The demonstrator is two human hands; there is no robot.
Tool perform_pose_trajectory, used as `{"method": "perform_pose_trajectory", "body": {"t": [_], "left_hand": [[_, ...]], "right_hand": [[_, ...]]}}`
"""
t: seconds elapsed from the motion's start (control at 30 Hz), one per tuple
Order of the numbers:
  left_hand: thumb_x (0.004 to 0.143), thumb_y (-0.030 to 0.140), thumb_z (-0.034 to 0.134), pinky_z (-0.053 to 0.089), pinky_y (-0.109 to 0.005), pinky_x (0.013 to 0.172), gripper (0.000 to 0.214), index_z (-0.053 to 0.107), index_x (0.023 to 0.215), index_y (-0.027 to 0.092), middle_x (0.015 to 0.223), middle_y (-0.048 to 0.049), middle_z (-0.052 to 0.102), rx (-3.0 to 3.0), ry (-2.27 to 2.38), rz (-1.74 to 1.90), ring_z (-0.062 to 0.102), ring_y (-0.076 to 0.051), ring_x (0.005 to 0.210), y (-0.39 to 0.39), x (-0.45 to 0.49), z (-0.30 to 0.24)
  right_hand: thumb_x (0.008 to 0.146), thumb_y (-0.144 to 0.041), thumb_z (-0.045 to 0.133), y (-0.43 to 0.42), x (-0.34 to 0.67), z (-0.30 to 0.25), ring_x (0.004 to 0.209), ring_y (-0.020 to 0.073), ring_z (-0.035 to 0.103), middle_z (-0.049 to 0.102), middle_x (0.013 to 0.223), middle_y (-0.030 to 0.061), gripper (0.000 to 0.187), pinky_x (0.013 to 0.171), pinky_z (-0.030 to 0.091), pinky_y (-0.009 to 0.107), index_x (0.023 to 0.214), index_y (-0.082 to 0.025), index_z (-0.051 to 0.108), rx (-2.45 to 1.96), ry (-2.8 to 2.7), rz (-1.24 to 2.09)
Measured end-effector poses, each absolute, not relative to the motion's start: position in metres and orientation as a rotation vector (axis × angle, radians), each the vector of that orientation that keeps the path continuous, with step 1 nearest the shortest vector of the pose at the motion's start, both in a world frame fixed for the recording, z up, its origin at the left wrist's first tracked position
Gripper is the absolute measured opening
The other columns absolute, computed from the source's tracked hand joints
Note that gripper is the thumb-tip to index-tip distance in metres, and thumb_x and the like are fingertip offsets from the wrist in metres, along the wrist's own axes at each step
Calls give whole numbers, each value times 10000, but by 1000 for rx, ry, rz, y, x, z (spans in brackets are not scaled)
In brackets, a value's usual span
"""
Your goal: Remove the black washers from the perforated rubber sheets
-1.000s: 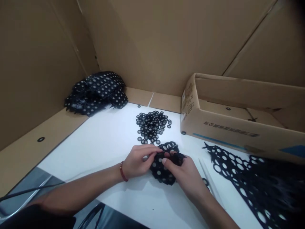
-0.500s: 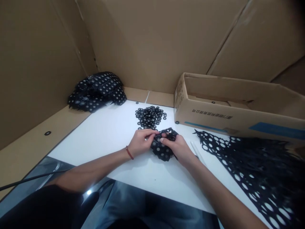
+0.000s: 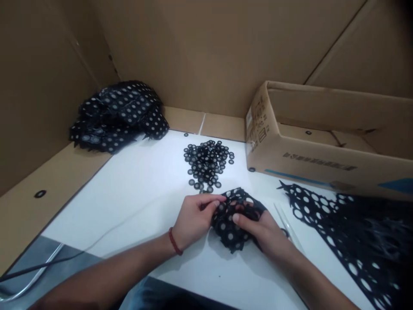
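Between my hands is a black rubber sheet [image 3: 234, 232], crumpled, with grey-centred rings in part of it and open holes along its upper part. My left hand [image 3: 196, 217], with a red bracelet at the wrist, pinches the sheet's left edge between thumb and fingertips. On the other side my right hand [image 3: 263, 228] grips the sheet, thumb on top and the other fingers hidden behind it. Just beyond the hands lies a heap of small black rings [image 3: 206, 161] on the white tabletop [image 3: 129, 206].
A pile of dotted black sheets [image 3: 119, 114] rests at the back left. An open cardboard box [image 3: 309, 159] stands at the right. Before it spreads a holed black sheet pile [image 3: 361, 232], beside a pale thin tool [image 3: 288, 226]. One loose ring [image 3: 40, 194] lies far left. Cardboard walls surround the table.
The view has come closer and tilted, so things appear larger and shifted. Both hands keep hold of the rubber sheet, with little change in their grip.
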State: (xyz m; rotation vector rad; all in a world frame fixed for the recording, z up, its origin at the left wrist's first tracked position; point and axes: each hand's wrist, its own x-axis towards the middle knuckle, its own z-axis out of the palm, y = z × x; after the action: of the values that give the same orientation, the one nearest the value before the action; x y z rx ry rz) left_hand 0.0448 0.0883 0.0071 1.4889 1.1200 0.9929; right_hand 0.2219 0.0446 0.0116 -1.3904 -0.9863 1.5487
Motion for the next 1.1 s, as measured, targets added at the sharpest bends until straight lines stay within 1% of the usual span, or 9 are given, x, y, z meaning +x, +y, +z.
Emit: {"method": "perform_pose_trajectory", "body": {"t": [0.1,0.2,0.5,0.57,0.63,0.77,0.93,1.03,1.1], "left_hand": [[804,156,561,591,-288,757,209,753,833,232,841,2,751,1623,1087,1021,701,-167,767,88,43,7],[816,156,549,583,-277,758,210,747,840,221,835,-2,750,1690,1074,1046,697,-156,760,88,43,6],[808,176,545,547,-255,789,200,737,861,173,880,-33,746,1850,1030,1117,687,-157,824,92,41,2],[797,203,561,547,-258,789,203,728,900,149,920,-53,740,1855,980,1100,684,-166,843,94,42,1],[781,232,589,552,-261,749,202,723,895,134,887,-64,738,1859,980,1127,682,-167,794,98,43,-1],[791,224,562,539,-269,760,187,729,841,154,858,-48,736,1935,1050,1215,670,-160,778,109,46,-5],[831,233,508,534,-257,670,243,718,911,140,812,-53,728,1953,1132,1240,654,-142,661,127,45,-5],[812,199,521,525,-275,756,228,731,885,146,783,-50,724,2005,1178,1243,656,-155,700,135,44,-3],[800,186,529,509,-287,816,222,739,863,155,773,-49,724,2043,1209,1242,659,-168,742,137,43,-1]], "right_hand": [[724,-389,704,45,221,13,889,240,597,687,906,63,262,828,466,355,885,-185,669,-1387,-1031,1565],[722,-371,707,47,218,11,912,238,592,682,905,53,244,852,459,356,879,-190,659,-1346,-1026,1561],[577,-299,786,48,209,11,800,203,602,671,778,9,280,800,454,331,787,-188,638,-1289,-930,1410],[568,-283,783,51,208,9,776,191,608,664,761,-7,307,777,460,322,815,-196,622,-1266,-916,1386],[562,-271,777,55,209,8,758,188,612,654,731,-10,314,768,464,323,818,-191,615,-1261,-927,1374],[545,-237,770,60,214,11,742,181,606,654,715,-8,302,752,459,320,805,-182,626,-1284,-1000,1339],[545,-187,746,68,215,14,698,171,589,648,674,-7,207,726,446,310,715,-171,629,-1334,-1105,1288],[573,-169,733,75,214,11,693,175,594,652,670,7,162,707,455,306,691,-164,623,-1362,-1166,1240],[612,-183,735,79,213,9,714,185,607,670,717,29,157,705,468,313,727,-154,632,-1396,-1210,1194]]}}
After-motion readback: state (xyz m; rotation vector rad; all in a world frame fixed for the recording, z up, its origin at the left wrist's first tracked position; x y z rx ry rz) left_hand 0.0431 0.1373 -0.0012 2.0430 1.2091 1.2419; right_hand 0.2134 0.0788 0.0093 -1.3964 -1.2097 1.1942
